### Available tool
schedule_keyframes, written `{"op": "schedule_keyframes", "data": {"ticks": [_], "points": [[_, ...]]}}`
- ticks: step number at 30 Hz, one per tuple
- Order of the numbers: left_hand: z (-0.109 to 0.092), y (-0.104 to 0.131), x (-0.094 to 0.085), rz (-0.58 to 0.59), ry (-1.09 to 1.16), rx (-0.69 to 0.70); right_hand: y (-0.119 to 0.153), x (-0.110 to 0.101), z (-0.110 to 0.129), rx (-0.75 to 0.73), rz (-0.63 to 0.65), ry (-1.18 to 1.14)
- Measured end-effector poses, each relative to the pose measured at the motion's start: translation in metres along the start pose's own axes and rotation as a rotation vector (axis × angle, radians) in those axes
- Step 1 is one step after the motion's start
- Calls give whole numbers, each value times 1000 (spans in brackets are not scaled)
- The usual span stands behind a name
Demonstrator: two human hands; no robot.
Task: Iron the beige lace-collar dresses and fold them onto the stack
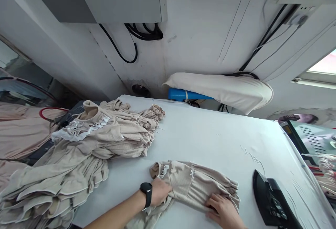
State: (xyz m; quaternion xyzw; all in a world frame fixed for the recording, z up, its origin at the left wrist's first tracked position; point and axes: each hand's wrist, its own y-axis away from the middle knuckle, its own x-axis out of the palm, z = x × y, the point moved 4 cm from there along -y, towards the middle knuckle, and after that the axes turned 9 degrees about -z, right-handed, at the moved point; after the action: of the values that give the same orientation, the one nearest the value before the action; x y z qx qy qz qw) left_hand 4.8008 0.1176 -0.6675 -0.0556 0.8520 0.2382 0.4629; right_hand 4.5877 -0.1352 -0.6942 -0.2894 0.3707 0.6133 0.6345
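Lower centre, my left hand (160, 191) touches the beige garment (183, 180), can't tell if pinching; my right hand (222, 208) rests loosely spread.

Cool, fairly even light brightens the white table (199, 134) and the wall (199, 22), while the window (325, 64) at the right edge burns out to near white. Shadows stay soft around the garment (183, 183), deepening toward the middle left; lines lean and stretch near the borders (a wide-angle look), and fine detail appears slightly smeared.
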Motion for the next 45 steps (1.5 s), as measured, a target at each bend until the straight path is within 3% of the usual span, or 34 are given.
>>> {"op": "schedule_keyframes", "data": {"ticks": [2, 4, 7, 9, 12, 19, 22, 26, 29, 31, 34, 38, 42, 45], "points": [[-18, -18, -15, -24, -7, 39, -13, -12, 5, 78, -76, -53], [-34, -47, -36, -179, 50, 48, -37, -26, 4, 235, -227, -111], [-36, -90, -59, -353, 110, -101, -79, -40, -4, 447, -337, -68], [-27, -105, -59, -318, 100, -184, -105, -41, -9, 478, -271, 27], [-13, -104, -50, -244, 95, -209, -128, -33, -15, 418, -132, 44], [-3, -89, -40, -158, 151, -226, -138, -21, -29, 420, 82, -60], [-1, -97, -41, -146, 210, -158, -142, -26, -27, 378, 73, -58], [2, -111, -45, -339, 252, -152, -134, -32, -19, 314, -102, 22], [4, -119, -40, -425, 182, -185, -109, -31, -20, 332, -366, 119], [4, -121, -35, -454, 134, -187, -86, -24, -22, 252, -507, 165], [4, -123, -32, -425, 99, -172, -51, -4, -28, 63, -447, 174], [1, -124, -31, -335, 94, -162, -18, 6, -48, 80, -398, 188], [1, -123, -31, -364, 87, -207, -19, -4, -47, 143, -316, 180], [3, -123, -31, -399, 88, -221, -35, -15, -31, 242, -360, 276]]}}
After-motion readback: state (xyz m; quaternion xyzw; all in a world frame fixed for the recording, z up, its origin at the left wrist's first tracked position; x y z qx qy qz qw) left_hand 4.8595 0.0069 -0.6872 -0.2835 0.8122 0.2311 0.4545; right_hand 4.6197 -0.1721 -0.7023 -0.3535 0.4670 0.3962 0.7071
